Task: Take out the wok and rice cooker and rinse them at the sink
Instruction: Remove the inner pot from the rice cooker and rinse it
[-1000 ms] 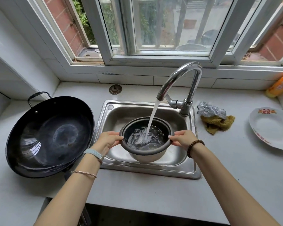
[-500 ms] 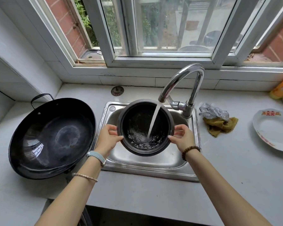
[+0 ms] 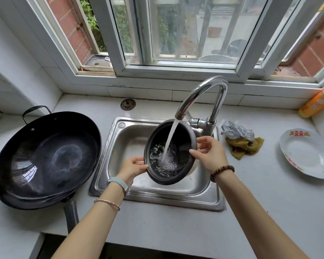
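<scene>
The dark rice cooker pot is tilted over the steel sink, its mouth facing me. Water from the chrome faucet pours into it and splashes at the bottom. My left hand pinches the pot's lower left rim. My right hand grips the upper right rim, fingers curled over the edge. The black wok sits on the counter left of the sink, its long handle pointing toward me.
A silver scrubber and a yellow cloth lie right of the faucet. A white plate rests at the far right, an orange bottle behind it. A sink strainer lies near the wall.
The pot went from level in the sink to lifted and tipped toward me, then rolled so its right side is higher. My left hand dropped lower; my right hand rose.
</scene>
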The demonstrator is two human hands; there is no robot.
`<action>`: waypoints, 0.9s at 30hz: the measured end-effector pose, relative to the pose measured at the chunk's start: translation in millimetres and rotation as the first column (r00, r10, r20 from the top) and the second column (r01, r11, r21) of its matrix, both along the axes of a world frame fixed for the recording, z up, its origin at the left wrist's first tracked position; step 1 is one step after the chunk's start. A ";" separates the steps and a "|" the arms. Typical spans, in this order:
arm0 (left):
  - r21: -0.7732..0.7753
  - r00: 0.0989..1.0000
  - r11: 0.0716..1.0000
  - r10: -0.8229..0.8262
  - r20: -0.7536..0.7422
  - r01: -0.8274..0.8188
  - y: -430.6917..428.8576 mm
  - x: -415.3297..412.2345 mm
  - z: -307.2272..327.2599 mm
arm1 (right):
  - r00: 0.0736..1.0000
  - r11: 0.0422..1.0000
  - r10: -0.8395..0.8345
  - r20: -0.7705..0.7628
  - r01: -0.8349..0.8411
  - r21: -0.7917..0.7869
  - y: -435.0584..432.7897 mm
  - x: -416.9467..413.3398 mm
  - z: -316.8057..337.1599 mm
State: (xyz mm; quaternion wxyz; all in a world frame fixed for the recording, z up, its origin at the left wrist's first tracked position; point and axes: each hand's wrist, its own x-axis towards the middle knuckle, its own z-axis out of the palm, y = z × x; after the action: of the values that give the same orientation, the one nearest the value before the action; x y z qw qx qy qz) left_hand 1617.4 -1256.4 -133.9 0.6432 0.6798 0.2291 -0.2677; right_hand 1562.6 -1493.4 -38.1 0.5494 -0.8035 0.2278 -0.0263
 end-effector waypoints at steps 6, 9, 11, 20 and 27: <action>-0.061 0.995 0.998 -0.011 -0.096 0.005 -8.1 -7.9 -3.5 | 0.999 1.000 -0.013 -0.052 0.013 0.000 -10.6 -4.1 -1.9; -0.053 0.990 0.998 -0.023 -0.137 0.016 -7.2 -10.4 -4.7 | 0.992 0.999 -0.032 -0.122 0.036 0.033 -17.5 -5.8 -9.5; -0.040 0.987 0.999 -0.037 -0.157 0.031 -4.5 -11.1 -3.5 | 0.980 0.995 -0.049 -0.194 0.066 0.081 -23.2 -5.9 -17.3; -0.039 0.990 0.994 0.093 -0.103 -0.098 13.6 -2.1 31.2 | 0.882 0.910 -0.039 -0.469 0.225 0.348 -36.3 -9.8 -49.8; 0.143 0.992 0.989 0.026 0.125 -0.044 16.0 3.8 70.3 | 0.821 0.823 0.045 -0.570 0.293 0.487 -15.0 -14.0 -66.1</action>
State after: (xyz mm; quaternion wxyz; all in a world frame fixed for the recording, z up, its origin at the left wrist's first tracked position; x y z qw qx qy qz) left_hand 1621.2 -1240.4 -63.6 0.6093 0.7360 0.2199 -0.1966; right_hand 1548.6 -1508.3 -104.1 0.6639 -0.5636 0.4296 0.2389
